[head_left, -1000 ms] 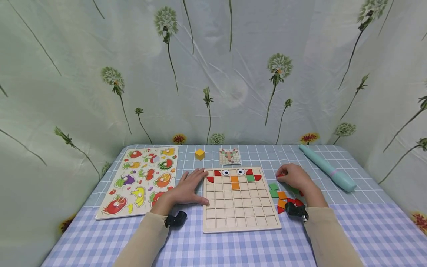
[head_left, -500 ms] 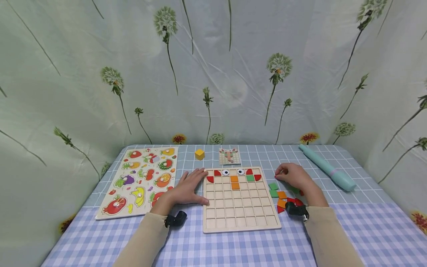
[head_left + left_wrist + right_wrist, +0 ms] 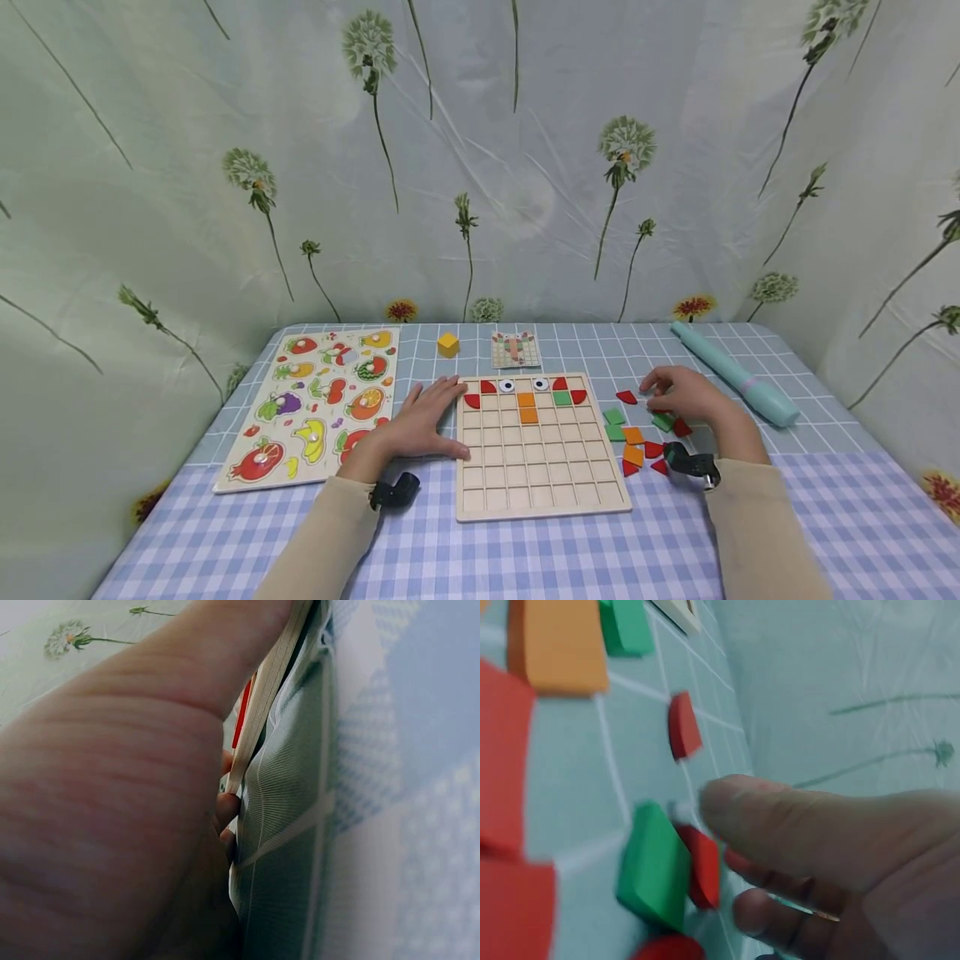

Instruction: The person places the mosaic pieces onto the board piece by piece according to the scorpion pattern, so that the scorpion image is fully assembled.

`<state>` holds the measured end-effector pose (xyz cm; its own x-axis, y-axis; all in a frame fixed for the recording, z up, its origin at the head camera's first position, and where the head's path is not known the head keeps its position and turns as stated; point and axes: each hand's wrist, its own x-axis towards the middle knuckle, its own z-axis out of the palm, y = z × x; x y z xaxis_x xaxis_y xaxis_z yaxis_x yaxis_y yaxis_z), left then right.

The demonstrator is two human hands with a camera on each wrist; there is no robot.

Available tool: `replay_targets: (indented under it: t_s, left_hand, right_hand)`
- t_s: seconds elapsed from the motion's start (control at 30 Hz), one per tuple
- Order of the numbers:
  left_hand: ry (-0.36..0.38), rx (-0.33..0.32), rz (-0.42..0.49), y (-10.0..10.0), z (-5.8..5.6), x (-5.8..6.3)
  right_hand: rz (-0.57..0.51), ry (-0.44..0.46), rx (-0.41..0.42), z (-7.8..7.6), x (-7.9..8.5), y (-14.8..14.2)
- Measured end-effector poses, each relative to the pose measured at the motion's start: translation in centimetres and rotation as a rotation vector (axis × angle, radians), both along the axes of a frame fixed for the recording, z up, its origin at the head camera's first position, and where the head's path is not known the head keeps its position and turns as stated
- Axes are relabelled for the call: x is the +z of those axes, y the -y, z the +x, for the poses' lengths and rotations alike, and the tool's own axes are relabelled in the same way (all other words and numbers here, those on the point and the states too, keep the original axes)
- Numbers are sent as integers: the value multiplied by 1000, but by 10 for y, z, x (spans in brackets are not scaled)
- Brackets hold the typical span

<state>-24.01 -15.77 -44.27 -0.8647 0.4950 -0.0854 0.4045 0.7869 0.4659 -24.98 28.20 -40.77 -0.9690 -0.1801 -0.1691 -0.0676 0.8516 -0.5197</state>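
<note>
My left hand [image 3: 426,425] rests with spread fingers along the left edge of a wooden grid board [image 3: 525,479], its thumb on the rim. In the left wrist view, the thumb side fills much of the picture, with the board's edge [image 3: 262,705] beyond. Red, green and orange pieces and two eye pieces sit in the board's far rows. To the right, my right hand [image 3: 686,396] hovers over loose pieces, fingers bent and apart from the thumb. Close below its fingertips are a green square [image 3: 654,862] and a red piece [image 3: 703,866]. A red quarter-circle [image 3: 626,397] lies alone nearby.
Orange squares [image 3: 633,455] and several red and green pieces lie right of the board. Behind it are a small pattern card [image 3: 516,350] and a yellow cube [image 3: 448,345]. A fruit puzzle board [image 3: 300,417] lies left, a teal tapered tube [image 3: 738,375] far right.
My right hand has left the red quarter-circle on the table and moved right, over the green and red pieces. The left hand has stayed at the board's edge.
</note>
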Motion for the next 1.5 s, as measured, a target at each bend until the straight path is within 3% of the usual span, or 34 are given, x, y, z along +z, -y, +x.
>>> replay_targets:
  t_s: [0.23, 0.6, 0.97, 1.2, 1.5]
  left_hand:
    - [4, -4, 8, -1, 1, 2]
    - [-1, -3, 7, 0, 0, 2]
    - [4, 1, 12, -1, 0, 1]
    - [2, 1, 9, 0, 0, -1]
    - [8, 0, 13, 0, 0, 1]
  right_hand:
    - [-28, 54, 41, 7, 4, -19]
    - [-172, 217, 102, 13, 5, -34]
    - [-181, 188, 74, 9, 3, -15]
    - [-126, 176, 27, 7, 2, -6]
    - [-58, 70, -11, 2, -4, 5]
